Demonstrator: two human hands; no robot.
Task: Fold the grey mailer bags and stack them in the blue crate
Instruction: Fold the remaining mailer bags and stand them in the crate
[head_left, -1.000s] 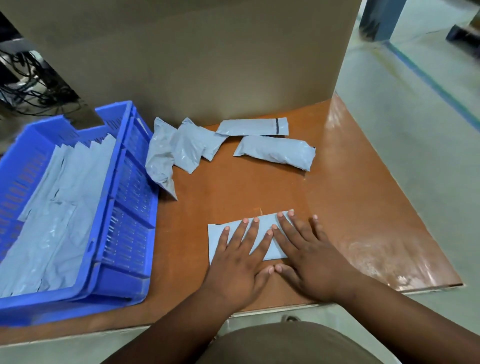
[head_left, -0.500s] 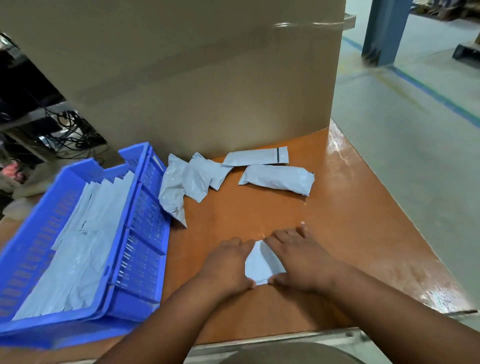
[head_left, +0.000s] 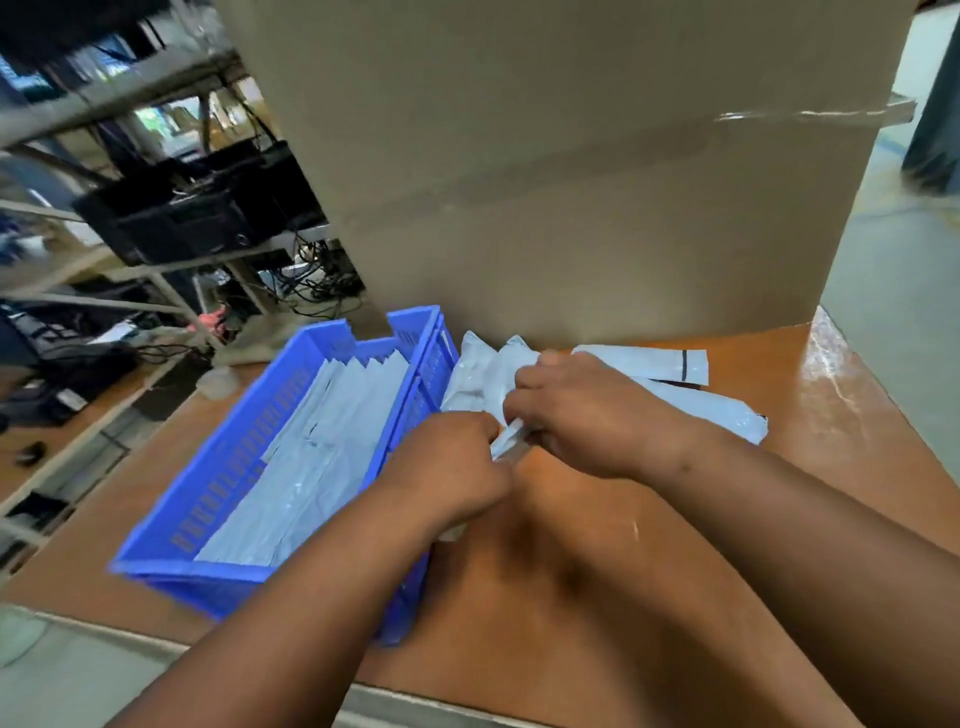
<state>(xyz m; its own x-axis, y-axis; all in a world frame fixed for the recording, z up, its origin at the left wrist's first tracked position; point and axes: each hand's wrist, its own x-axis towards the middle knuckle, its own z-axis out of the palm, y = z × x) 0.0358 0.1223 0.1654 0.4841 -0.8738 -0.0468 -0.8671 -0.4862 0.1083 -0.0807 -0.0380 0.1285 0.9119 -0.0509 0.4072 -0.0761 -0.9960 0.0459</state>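
Both my hands hold a folded grey mailer bag (head_left: 508, 439) lifted off the table, just right of the blue crate (head_left: 244, 467). My left hand (head_left: 452, 467) grips its near end and my right hand (head_left: 587, 415) pinches its far end; only a thin strip of the bag shows between them. Inside the crate lies a stack of folded grey bags (head_left: 322, 447). Unfolded grey bags (head_left: 478, 379) lie behind my hands, with two more (head_left: 649, 364) near the cardboard box.
A large cardboard box (head_left: 571, 182) stands at the back of the orange table (head_left: 597, 571). Metal shelving with cables and dark equipment (head_left: 171, 223) fills the left background. The table's right edge (head_left: 883, 405) drops to the floor.
The bag lay flat under my spread hands, was then folded smaller, and is now lifted and carried left toward the crate. My head has turned left and up.
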